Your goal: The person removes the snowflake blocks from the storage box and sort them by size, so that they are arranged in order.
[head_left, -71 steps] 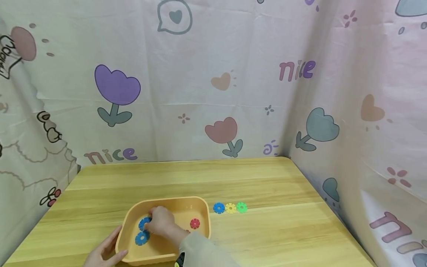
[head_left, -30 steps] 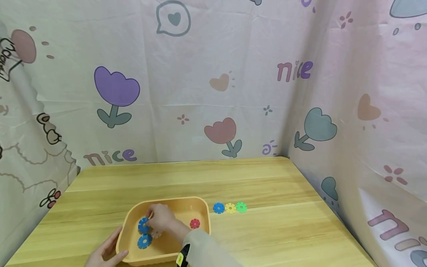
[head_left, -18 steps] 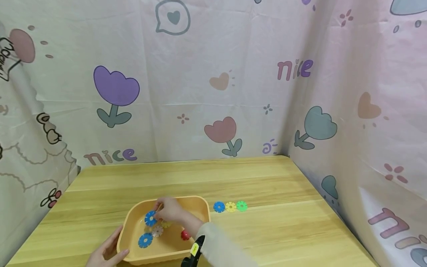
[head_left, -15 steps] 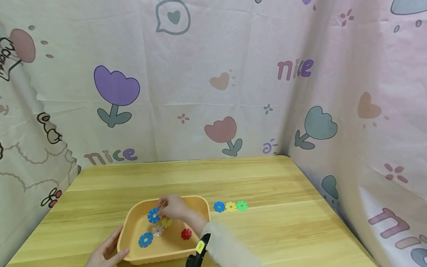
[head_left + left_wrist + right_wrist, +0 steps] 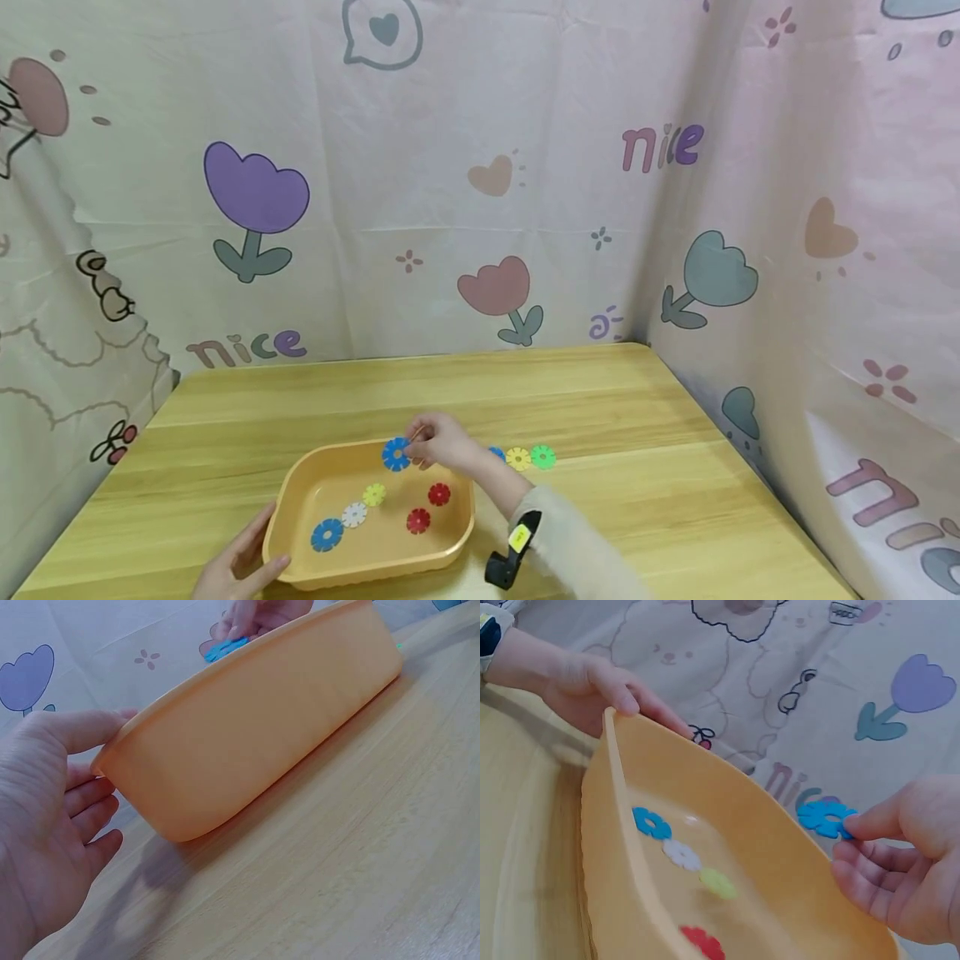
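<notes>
My right hand (image 5: 442,442) pinches a blue flower-shaped plastic disc (image 5: 388,456) between thumb and fingertips, over the back rim of the orange tub (image 5: 382,554). In the right wrist view this blue disc (image 5: 810,815) hangs level with the far wall. My left hand (image 5: 238,560) grips the tub's left front corner; the left wrist view shows thumb (image 5: 90,729) at the rim and fingers along the outside. Inside the tub lie another blue disc (image 5: 318,536), a white disc (image 5: 355,510), a yellow disc (image 5: 373,490) and two red discs (image 5: 418,515).
Right of the tub, a row on the wooden table (image 5: 637,500) holds a blue disc (image 5: 498,452), partly hidden by my right forearm, a yellow disc (image 5: 513,458) and a green disc (image 5: 549,458). A printed curtain (image 5: 390,317) stands behind and beside the table.
My right hand has lifted the blue disc from the tub's left part and moved right and up to the back rim. The left hand keeps its grip on the tub.
</notes>
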The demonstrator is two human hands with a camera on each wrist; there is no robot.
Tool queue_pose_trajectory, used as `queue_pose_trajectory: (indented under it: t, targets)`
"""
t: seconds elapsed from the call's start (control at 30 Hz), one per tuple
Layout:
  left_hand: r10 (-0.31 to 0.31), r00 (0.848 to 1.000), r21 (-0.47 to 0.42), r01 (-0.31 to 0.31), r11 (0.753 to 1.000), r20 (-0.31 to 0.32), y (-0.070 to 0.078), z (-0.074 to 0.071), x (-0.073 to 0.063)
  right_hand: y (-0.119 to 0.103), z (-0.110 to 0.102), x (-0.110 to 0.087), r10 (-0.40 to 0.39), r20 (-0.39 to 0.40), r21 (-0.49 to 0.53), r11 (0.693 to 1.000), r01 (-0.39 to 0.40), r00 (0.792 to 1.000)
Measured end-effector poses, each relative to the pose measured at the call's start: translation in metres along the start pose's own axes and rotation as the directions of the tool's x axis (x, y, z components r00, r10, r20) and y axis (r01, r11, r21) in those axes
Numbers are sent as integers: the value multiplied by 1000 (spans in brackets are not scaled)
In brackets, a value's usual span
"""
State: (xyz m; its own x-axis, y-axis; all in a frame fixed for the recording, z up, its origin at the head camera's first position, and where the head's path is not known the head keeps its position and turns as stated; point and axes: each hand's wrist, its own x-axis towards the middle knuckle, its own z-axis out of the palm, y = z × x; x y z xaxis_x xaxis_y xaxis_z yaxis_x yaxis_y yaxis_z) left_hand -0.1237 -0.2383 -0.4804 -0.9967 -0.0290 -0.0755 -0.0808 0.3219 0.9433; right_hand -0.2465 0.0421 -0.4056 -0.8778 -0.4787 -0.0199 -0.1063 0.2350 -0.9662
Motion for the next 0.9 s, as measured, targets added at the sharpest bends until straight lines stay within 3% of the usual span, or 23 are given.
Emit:
queue_pose_trajectory:
  t: [0.13,0.3,0.47,0.77,0.9]
  targets:
    - [-9,1000,2,9,1000,3,0,0,1,1,-20,-10,-17,-46,83,996,21,999]
    - [-26,1000,-12,26,1000,0,0,1,2,0,-46,-29,-24,-93,101,994,34,995]
    - [-46,999,13,46,999,-8,2,0,0,29,-74,-31,7,-159,116,993,12,987]
    - [-77,997,12,77,997,-6,3,0,0,58,-115,-52,84,-267,167,985,-40,960]
    - [-78,997,7,78,997,-14,4,1,-1,69,-133,-62,141,-340,190,979,-79,930]
